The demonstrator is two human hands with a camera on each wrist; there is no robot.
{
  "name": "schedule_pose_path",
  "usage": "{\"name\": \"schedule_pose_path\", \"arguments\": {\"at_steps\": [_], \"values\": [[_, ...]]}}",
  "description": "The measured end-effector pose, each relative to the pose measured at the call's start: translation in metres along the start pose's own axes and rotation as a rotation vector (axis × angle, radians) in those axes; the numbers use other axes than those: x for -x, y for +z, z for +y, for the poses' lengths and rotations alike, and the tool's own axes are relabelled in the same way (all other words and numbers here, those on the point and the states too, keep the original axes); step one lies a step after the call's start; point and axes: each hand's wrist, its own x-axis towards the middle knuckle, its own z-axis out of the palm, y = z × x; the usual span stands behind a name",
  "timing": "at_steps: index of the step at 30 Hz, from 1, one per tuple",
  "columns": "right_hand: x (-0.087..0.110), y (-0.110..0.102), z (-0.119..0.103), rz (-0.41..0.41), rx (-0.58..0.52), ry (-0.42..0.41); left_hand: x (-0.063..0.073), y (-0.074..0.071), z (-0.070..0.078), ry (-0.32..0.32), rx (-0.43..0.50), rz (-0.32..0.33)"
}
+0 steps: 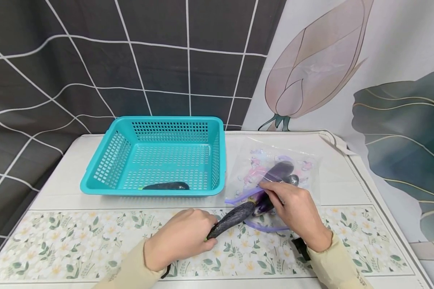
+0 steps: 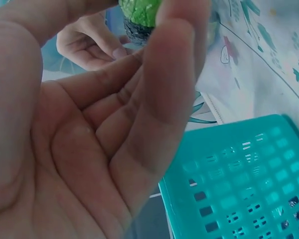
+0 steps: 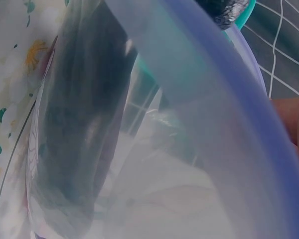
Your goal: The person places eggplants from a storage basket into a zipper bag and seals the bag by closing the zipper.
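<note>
My left hand (image 1: 182, 239) pinches a long, dark, wrinkled vegetable (image 1: 233, 218) by one end, and its green tip (image 2: 139, 11) shows between thumb and fingers in the left wrist view. The far end of this vegetable points right, at the mouth of a clear zip bag (image 1: 240, 170) with a purple rim and pink print. With thumb and fingers, my right hand (image 1: 296, 206) holds up the bag's upper rim, so the mouth gapes. Inside lie a purple eggplant (image 1: 280, 171) and other dark vegetables, partly covered by the right hand.
Left of the bag stands a turquoise slotted basket (image 1: 220, 160), with one dark vegetable (image 1: 168, 186) along its near side. A floral runner (image 1: 94, 241) crosses the front of the white table. Behind rise a dark grid curtain (image 1: 159, 68) and a flower-print curtain (image 1: 329, 72).
</note>
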Motion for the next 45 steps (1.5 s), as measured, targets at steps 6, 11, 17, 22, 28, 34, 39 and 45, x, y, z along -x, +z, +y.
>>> {"name": "schedule_pose_path", "arguments": {"at_steps": [6,11,17,22,28,34,39,45], "values": [[0.000,0.000,0.000,-0.002,0.001,0.001,-0.003,0.002,0.005,-0.014,-0.027,0.013],[0.000,0.000,0.000,-0.002,0.003,0.002,-0.005,0.006,0.009,-0.042,-0.037,0.036],[0.001,0.000,0.000,-0.007,0.006,0.003,-0.007,0.010,0.014,-0.085,-0.039,0.056],[0.001,0.000,0.000,-0.006,0.001,0.002,-0.009,0.014,0.017,-0.108,-0.027,0.077],[0.001,0.000,-0.001,-0.005,0.000,0.004,-0.011,0.019,0.022,-0.128,-0.018,0.137],[0.000,0.001,-0.001,-0.001,-0.004,-0.002,-0.015,0.027,0.028,-0.176,-0.013,0.186],[0.000,0.001,-0.001,0.005,-0.005,-0.006,-0.017,0.030,0.031,-0.217,-0.004,0.228],[0.001,0.001,-0.001,0.002,-0.003,-0.001,-0.020,0.032,0.033,-0.236,-0.007,0.258]]}}
